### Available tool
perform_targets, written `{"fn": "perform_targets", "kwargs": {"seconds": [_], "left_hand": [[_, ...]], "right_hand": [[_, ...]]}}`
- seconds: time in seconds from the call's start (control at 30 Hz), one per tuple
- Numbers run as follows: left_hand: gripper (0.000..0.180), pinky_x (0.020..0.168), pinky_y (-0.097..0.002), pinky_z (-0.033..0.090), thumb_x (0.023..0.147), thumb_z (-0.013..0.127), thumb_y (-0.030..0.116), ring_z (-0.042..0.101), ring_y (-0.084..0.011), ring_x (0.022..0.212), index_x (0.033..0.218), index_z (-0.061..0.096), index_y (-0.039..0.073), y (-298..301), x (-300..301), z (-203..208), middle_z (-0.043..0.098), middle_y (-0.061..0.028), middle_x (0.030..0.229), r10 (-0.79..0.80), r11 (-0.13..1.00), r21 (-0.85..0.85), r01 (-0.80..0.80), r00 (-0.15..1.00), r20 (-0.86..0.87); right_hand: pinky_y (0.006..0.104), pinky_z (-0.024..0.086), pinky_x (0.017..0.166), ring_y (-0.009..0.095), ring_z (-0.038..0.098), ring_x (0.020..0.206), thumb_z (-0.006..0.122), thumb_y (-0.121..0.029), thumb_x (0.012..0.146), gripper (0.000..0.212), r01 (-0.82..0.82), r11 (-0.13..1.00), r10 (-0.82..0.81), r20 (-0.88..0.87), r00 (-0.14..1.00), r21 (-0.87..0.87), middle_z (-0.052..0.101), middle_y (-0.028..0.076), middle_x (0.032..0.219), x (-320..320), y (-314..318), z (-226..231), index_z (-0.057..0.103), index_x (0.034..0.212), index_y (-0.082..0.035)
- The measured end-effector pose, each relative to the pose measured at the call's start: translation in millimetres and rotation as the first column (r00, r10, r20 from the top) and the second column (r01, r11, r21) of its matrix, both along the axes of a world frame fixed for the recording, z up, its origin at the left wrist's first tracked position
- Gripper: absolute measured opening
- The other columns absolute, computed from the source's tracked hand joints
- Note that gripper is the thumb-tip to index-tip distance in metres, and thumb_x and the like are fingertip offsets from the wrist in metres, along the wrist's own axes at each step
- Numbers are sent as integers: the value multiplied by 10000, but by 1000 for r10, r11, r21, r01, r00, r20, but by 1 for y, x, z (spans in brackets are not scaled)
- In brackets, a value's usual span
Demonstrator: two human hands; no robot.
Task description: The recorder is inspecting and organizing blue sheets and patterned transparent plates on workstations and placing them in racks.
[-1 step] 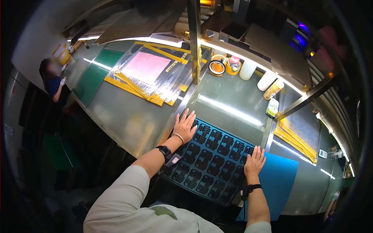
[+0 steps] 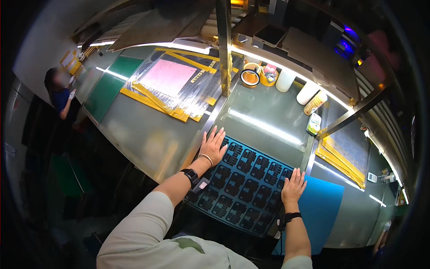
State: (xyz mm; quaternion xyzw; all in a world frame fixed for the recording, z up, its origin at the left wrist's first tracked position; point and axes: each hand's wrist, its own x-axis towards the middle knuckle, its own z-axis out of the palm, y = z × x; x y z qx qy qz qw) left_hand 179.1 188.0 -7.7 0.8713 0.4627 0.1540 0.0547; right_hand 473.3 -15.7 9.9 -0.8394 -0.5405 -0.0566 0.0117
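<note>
A blue sheet with rows of black printed shapes (image 2: pixel 239 184) lies at the table's near edge, in front of my body. My left hand (image 2: pixel 212 147) rests flat at its far left corner, fingers stretched out and slightly spread. At the right edge, my right hand (image 2: pixel 293 186) also lies flat, its fingers pointing away from me. Neither hand grasps anything. A plain blue sheet (image 2: pixel 320 206) extends to the right, beside and partly beneath my right hand and forearm. The patterned sheet's near part is in shadow.
Tape rolls (image 2: pixel 250 77), white bottles (image 2: pixel 285 80) and a yellow can (image 2: pixel 315 103) line the back under a lit shelf. Metal posts (image 2: pixel 223 49) divide the bench. Yellow-edged frames (image 2: pixel 161 107) lie left, others (image 2: pixel 340 161) right. Another person (image 2: pixel 60 92) stands at far left.
</note>
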Motion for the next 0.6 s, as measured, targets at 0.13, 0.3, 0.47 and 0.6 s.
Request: {"fn": "perform_targets", "kwargs": {"seconds": [0.13,0.3,0.47,0.6], "left_hand": [[557,1058,-504,113,862,443,376,160,-253,1333,1308,357,54,-1,5,-1,262,-59,1419,19,1000,-23,-18,999,38],[649,1071,-480,67,864,393,441,126,-233,1345,1366,248,56,4,3,-4,182,-71,1451,40,999,-22,-42,996,-76],[750,1069,-486,32,859,340,537,55,-226,1357,1382,174,25,1,-12,-8,111,-91,1466,112,994,22,-110,981,-158],[851,1062,-498,32,823,359,591,39,-258,1357,1374,148,-22,-70,-62,5,98,-139,1461,67,994,-68,-84,972,-227]], "right_hand": [[505,174,1037,343,195,1304,517,-266,831,583,6,1000,-6,11,1000,12,279,122,1392,-16,-21,8,321,1313,-3],[534,108,1048,400,151,1305,573,-287,773,664,-43,990,11,-232,973,-132,230,177,1409,-95,-132,32,338,1279,72],[529,155,1034,410,193,1283,595,-299,764,628,-48,985,7,-240,971,-166,275,169,1388,-151,-207,43,404,1232,72],[419,380,864,301,486,1033,529,-250,842,319,285,959,-244,-555,795,-13,554,122,1111,-138,-249,-4,569,1064,-25]]}}
